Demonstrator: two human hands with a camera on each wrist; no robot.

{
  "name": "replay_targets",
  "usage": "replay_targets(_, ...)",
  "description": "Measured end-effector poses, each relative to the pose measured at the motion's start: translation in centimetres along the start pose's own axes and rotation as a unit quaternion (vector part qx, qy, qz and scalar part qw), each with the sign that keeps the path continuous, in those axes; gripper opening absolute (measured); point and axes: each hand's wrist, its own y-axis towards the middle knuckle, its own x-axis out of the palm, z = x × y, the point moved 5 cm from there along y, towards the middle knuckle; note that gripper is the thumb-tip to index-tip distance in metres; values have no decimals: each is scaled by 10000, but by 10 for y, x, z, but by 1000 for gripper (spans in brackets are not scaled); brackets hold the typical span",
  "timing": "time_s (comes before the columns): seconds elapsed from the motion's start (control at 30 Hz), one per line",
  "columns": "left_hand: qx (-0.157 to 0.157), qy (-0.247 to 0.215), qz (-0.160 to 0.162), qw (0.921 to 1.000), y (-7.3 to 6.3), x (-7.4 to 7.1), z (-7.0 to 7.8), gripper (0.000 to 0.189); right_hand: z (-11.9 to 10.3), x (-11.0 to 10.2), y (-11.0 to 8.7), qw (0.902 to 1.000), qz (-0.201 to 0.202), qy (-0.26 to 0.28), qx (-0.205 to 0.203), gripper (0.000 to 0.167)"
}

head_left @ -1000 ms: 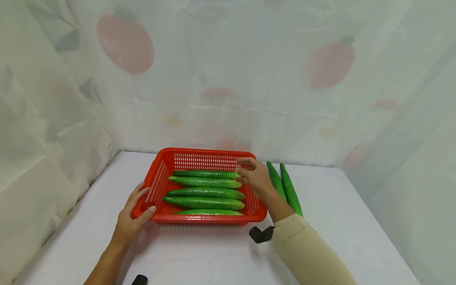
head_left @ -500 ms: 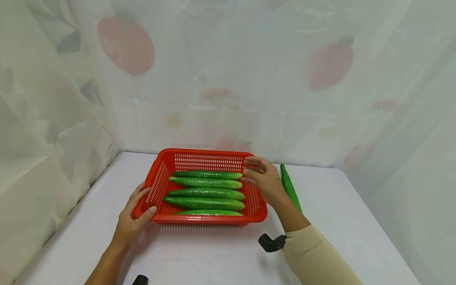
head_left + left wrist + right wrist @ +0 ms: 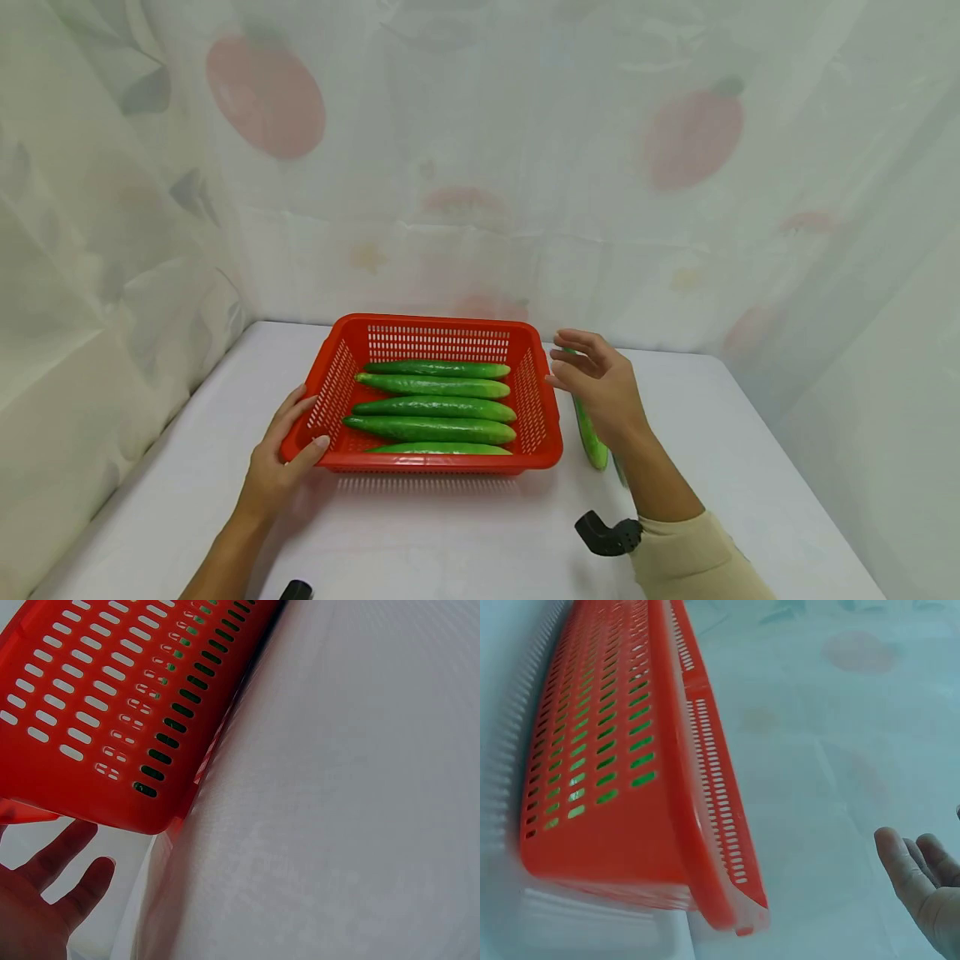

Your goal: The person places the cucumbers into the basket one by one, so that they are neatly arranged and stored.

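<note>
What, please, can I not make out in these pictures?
Head view: rightmost long green cucumber, mostly behind the bare right grip.
Head view: nearest cucumber, lower side, behind the rim of the red perforated plastic basket.
Left wrist view: part of the basket, beyond the top edge.

My left hand (image 3: 34, 915) sat against one end of the red basket (image 3: 101, 733), green showing through its slots, a white surface (image 3: 337, 787) alongside.

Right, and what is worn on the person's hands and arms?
The left hand and right hand wear no gloves. A plain beige sleeve ends partway down the right forearm, with a bent black piece beside it. The left forearm shows no sleeve in view; a rounded black tip shows near it.
</note>
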Motion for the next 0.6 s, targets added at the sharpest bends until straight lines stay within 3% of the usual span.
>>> replay_targets(0.37,2,-48,-4,10000,0,0,0,54,-12,-23,-18,9978,483,-353,-301,40)
replay_targets(0.6,9,-67,13,10000,0,0,3,54,-10,-40,-30,9927,896,-765,-268,40)
